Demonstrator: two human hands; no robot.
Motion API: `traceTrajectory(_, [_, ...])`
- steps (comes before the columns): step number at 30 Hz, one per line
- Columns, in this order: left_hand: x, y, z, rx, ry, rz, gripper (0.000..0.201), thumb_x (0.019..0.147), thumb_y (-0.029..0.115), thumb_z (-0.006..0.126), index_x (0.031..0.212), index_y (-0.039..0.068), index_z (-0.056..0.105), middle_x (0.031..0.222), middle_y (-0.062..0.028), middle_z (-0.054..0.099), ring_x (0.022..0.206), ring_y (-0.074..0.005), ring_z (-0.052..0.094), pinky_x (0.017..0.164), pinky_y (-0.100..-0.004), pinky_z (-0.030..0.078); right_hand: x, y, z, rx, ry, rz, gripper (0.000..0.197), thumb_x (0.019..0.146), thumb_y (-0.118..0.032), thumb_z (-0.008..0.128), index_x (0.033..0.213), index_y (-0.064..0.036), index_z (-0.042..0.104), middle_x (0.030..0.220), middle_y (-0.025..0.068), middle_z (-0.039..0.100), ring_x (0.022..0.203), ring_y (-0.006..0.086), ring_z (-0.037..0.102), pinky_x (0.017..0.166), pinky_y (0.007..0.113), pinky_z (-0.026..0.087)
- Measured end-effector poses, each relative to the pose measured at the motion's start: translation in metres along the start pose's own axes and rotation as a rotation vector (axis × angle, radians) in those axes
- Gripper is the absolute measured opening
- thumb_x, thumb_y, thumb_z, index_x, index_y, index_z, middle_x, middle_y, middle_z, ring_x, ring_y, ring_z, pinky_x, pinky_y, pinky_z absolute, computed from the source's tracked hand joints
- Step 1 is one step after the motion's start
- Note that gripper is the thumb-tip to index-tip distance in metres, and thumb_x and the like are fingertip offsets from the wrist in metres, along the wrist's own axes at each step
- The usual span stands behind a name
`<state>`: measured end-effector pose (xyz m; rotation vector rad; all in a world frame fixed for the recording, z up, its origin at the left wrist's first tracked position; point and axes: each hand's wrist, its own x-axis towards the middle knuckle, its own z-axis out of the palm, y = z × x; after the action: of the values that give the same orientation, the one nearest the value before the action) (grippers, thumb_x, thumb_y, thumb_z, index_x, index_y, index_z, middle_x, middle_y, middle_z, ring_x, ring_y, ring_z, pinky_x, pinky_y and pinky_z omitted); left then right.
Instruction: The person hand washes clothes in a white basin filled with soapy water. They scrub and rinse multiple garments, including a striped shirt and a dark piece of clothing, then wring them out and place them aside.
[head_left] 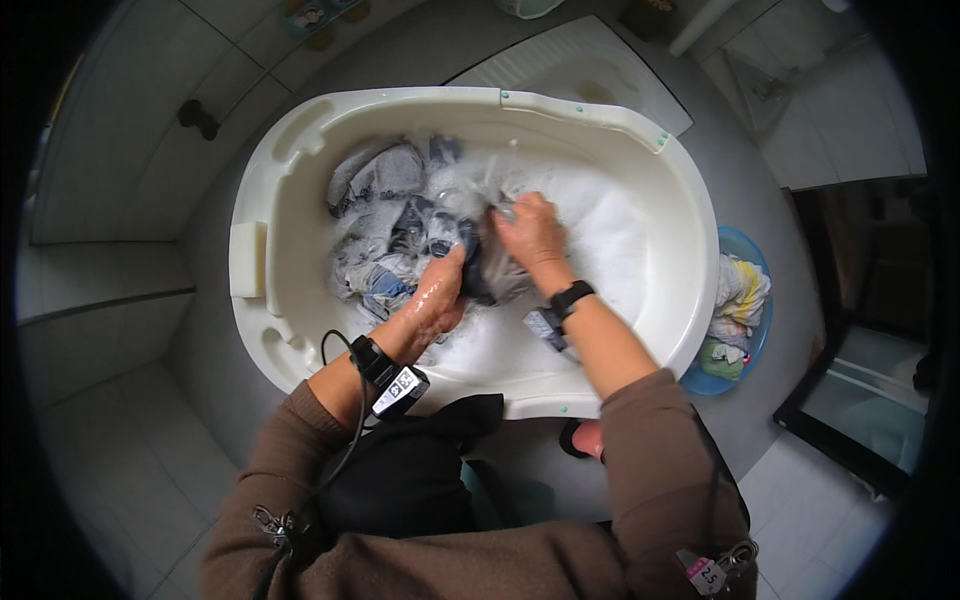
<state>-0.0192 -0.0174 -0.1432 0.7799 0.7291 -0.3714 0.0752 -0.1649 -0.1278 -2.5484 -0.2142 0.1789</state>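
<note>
Dark garment [478, 268] between both wet hands

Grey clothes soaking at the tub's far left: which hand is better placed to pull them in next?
Probably the left hand. It is on that side, nearest the grey clothes, at the edge of the dark garment. The right hand presses the garment and would have to cross over.

grey floor [200, 330] bears white tub [690, 210], blue basin [745, 245].

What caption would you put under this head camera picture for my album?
Both hands, left hand and right hand, scrub a dark garment in a white tub of soapy water.
</note>
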Motion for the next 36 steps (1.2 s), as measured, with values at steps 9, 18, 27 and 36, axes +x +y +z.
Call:
traceTrajectory(9, [-0.013, 0.009, -0.019, -0.104, 0.037, -0.120, 0.088, 0.092, 0.058, 0.055, 0.154, 0.011, 0.012, 0.159, -0.0122, 0.016, 0.144, -0.0294, 0.022, 0.119, -0.0504, 0.006, -0.019, 0.155, 0.023, 0.006, 0.098, 0.527, 0.079, 0.087, -0.066, 0.048, 0.136, -0.0041, 0.050, 0.140, 0.0250, 0.045, 0.128, 0.0394, 0.046, 0.105, 0.046, 0.038])
traceTrajectory(18, [-0.001, 0.006, -0.028, -0.124, -0.114, -0.333, 0.082, 0.083, 0.069, 0.058, 0.142, 0.014, 0.042, 0.145, -0.0109, 0.045, 0.121, -0.0247, 0.052, 0.107, -0.0495, 0.035, -0.071, -0.043, 0.054, 0.523, -0.117, -0.065, 0.020, 0.078, -0.023, 0.064, 0.083, -0.0031, 0.061, 0.081, 0.0217, 0.063, 0.071, 0.0379, 0.062, 0.064, 0.046, 0.049])
traceTrajectory(27, [-0.013, -0.009, -0.022, -0.074, -0.021, -0.091, 0.014, 0.091, 0.023, 0.061, 0.097, 0.010, 0.065, 0.092, -0.0021, 0.065, 0.093, -0.0128, 0.061, 0.085, -0.0311, 0.051, -0.046, -0.061, 0.038, 0.471, 0.181, -0.248, 0.012, 0.086, -0.018, 0.059, 0.086, -0.0069, 0.055, 0.077, 0.0193, 0.063, 0.069, 0.0417, 0.062, 0.062, 0.049, 0.051])
traceTrajectory(36, [-0.021, 0.009, -0.009, 0.042, 0.081, -0.224, 0.034, 0.096, 0.038, 0.060, 0.114, 0.010, 0.062, 0.114, -0.0044, 0.065, 0.106, -0.0167, 0.059, 0.086, -0.0354, 0.049, 0.008, 0.129, 0.001, 0.067, 0.107, 0.644, 0.058, 0.087, -0.055, 0.056, 0.113, -0.0042, 0.058, 0.113, 0.0234, 0.060, 0.108, 0.0431, 0.056, 0.093, 0.049, 0.044])
